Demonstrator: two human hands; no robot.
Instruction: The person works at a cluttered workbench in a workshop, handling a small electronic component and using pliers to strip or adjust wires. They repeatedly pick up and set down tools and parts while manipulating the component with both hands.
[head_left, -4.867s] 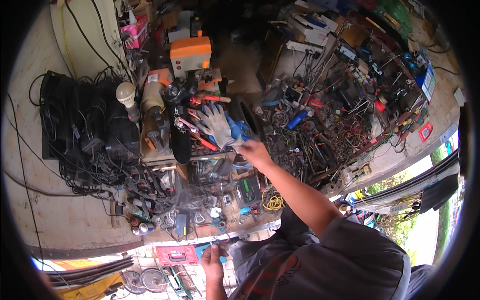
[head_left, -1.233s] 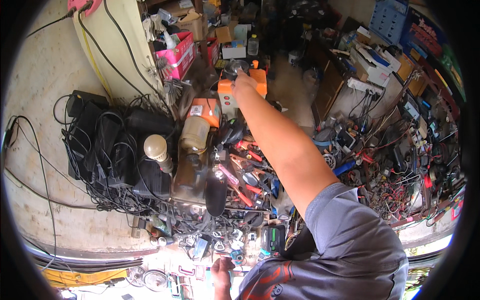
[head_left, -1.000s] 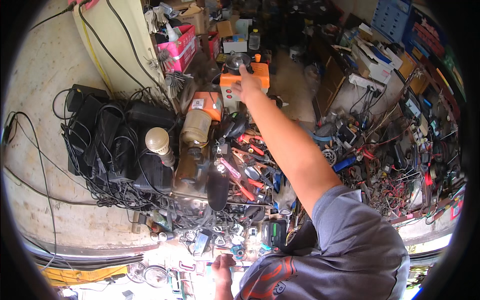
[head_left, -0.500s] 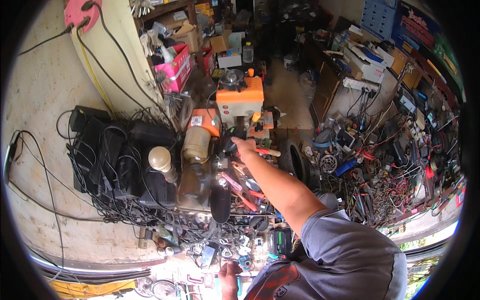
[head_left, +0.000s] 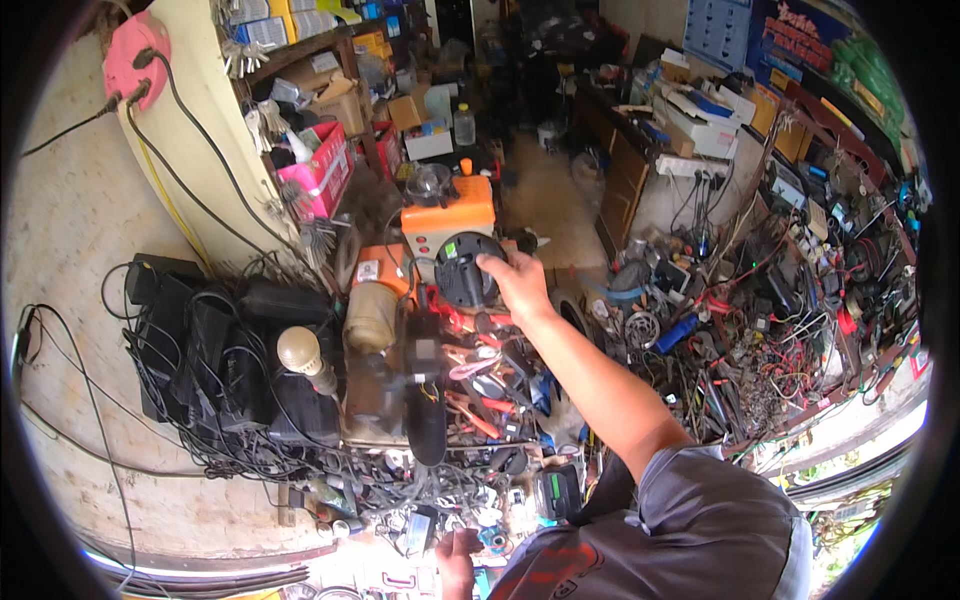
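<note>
Out ahead of me, my right hand [head_left: 518,283] grips a round black disc-shaped device [head_left: 463,262] by its right side. A small green label marks its face, and a raised bar runs down it; its exact kind I cannot make out. It is held up in front of an orange and grey machine [head_left: 450,205]. Below it lie several red-handled pliers [head_left: 478,402] on the bench. Near the lower edge, my left hand [head_left: 458,556] is closed beside small parts; what it holds, if anything, is hidden.
Left of the tools stand a black elongated stand [head_left: 427,430], a cream canister [head_left: 370,317] and a light bulb [head_left: 299,349]. Black cased units [head_left: 210,360] with tangled cables lean by the wall. Heaped wires and parts [head_left: 760,360] cover the right side. A pink socket [head_left: 137,60] hangs upper left.
My right hand has lifted the round black device from among the things by the orange machine, bringing its face into view. The whole view has shifted slightly. My left hand stays low.
</note>
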